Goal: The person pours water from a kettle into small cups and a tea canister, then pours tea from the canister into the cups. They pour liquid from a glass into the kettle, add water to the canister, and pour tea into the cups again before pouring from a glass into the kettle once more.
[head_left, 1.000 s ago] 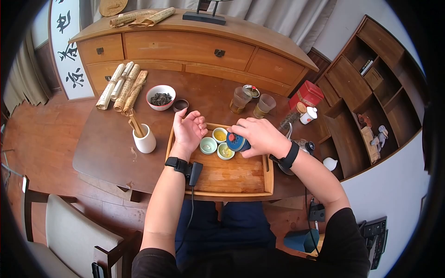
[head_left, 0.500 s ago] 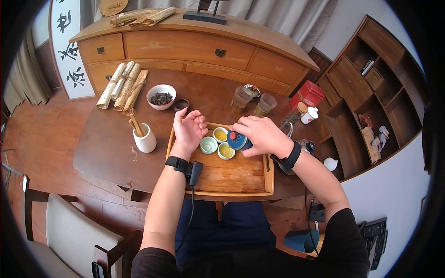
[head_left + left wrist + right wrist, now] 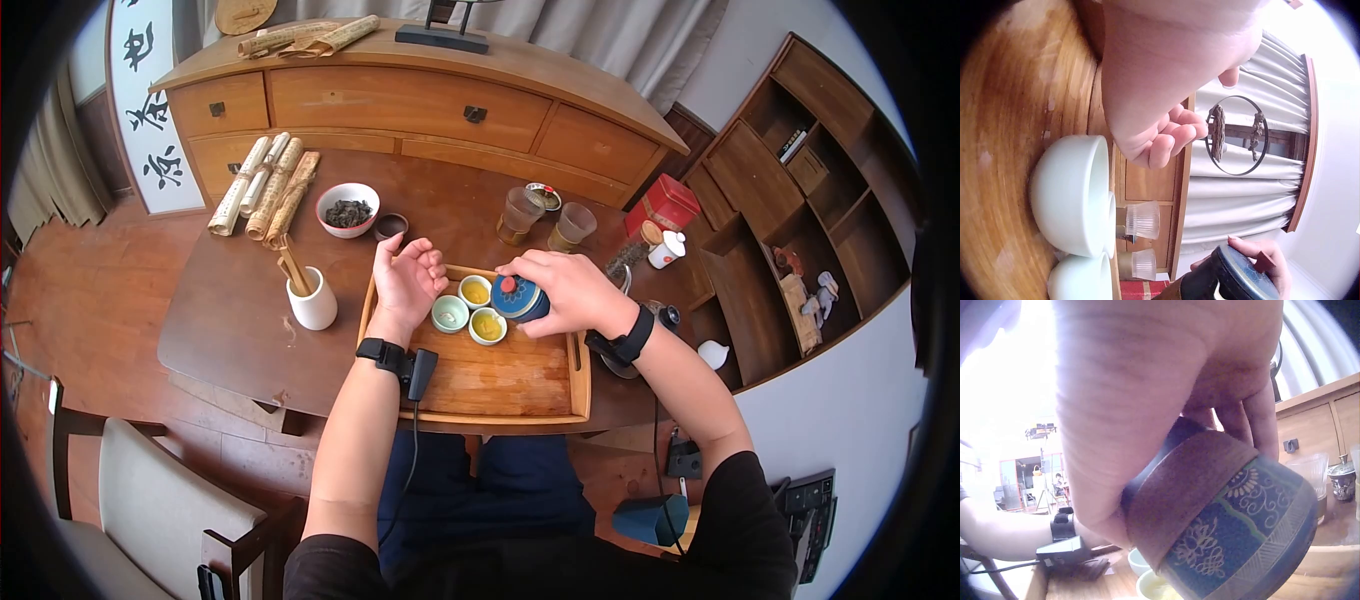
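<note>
In the head view my right hand (image 3: 570, 292) grips a blue lidded teapot (image 3: 519, 298) with a red knob, tilted over the tray's right side. A brown band and pale flower patterns show on the teapot (image 3: 1235, 531) in the right wrist view. Beside its lower left edge are three small cups: a front cup (image 3: 488, 326) and a back cup (image 3: 475, 291) with yellow liquid, and a pale green cup (image 3: 449, 314) at left. My left hand (image 3: 407, 285) hovers left of them, palm turned up, fingers loosely bent, holding nothing.
The cups stand on a wooden tray (image 3: 480, 390). Behind are a bowl of dark leaves (image 3: 347, 210), a small dark cup (image 3: 391, 227) and two clear glasses (image 3: 521, 213). A white holder (image 3: 312, 300) with wooden tools stands left; a red box (image 3: 662, 204) is at right.
The teapot in my right hand has tipped back more upright, with its lid turned further up. Yellow liquid in the front cup looks deeper. My left hand has stayed in place.
</note>
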Available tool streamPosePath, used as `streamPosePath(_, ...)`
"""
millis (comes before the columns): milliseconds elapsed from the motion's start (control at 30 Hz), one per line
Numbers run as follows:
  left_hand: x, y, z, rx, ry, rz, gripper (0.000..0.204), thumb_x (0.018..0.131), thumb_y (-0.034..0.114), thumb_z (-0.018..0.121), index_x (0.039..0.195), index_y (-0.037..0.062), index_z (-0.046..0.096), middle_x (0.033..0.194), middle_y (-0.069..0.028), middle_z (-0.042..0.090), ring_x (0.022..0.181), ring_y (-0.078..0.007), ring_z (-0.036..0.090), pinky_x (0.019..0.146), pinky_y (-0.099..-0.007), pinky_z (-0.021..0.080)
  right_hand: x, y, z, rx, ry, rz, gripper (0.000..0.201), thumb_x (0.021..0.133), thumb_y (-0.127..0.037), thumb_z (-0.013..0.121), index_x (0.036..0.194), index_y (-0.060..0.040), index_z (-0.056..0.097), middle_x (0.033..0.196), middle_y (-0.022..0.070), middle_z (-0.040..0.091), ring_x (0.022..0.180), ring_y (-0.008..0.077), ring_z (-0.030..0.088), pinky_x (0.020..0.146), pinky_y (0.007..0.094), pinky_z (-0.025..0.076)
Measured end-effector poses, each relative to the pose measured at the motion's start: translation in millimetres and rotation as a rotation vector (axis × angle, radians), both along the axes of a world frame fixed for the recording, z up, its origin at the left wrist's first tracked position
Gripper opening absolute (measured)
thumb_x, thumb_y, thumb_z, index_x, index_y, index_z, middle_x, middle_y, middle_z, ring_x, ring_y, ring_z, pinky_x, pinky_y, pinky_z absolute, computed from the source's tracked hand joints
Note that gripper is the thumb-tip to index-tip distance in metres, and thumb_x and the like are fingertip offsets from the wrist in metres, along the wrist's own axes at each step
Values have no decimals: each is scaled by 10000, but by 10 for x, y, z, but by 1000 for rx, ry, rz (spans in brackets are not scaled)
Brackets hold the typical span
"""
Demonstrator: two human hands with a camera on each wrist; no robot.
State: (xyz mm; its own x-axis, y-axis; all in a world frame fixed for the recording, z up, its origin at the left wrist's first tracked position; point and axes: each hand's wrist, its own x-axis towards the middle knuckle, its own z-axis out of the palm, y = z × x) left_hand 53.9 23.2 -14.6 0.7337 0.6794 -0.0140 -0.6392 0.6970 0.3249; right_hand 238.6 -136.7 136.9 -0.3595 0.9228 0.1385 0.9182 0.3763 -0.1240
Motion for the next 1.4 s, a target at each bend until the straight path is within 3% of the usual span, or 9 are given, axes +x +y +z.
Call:
streamPosePath(200,-5,-8,16,1,-3,3,454,869,550,550,908,98,569,772,-36,517,698,-188,482,604,-313,383,-10,6,58,-37,13,-27,631,621,-289,791,1202,-110,622,1030,82,656,963,299,662,778,396,551)
streamPosePath(500,1,-4,10,-3,-6,-1,460,871,554,550,911,96,567,769,-36,517,698,-187,483,602,-311,383,-127,184,96,14,45,29,552,628,-330,803,1106,-131,612,948,94,653,898,318,667,734,410,548)
streamPosePath(600,-12,1,11,-11,-4,9,459,873,554,548,908,97,568,763,-34,516,699,-186,483,602,-310,381,-206,325,107,-54,-15,20,629,615,-334,815,1170,-113,619,1015,82,663,936,309,668,763,397,549)
streamPosePath(767,-10,5,21,-11,-11,18,456,875,553,545,898,98,569,759,-32,515,701,-186,480,607,-312,375,-262,469,77,-31,-64,76,523,608,-321,796,1064,-158,597,917,87,650,855,330,672,695,434,546)
streamPosePath(1100,-34,23,38,-41,-41,43,448,889,533,538,887,87,577,750,-40,545,684,-186,501,609,-310,397,-385,546,19,-86,-166,72,562,607,-313,810,1104,-157,601,941,74,637,889,311,665,716,419,545)
streamPosePath(1400,-27,17,49,-58,-58,49,453,893,524,537,879,74,581,740,-58,566,660,-192,513,621,-321,430,-415,546,-27,-2,-279,98,582,577,-335,886,1024,-130,574,907,97,616,877,313,665,713,417,534)
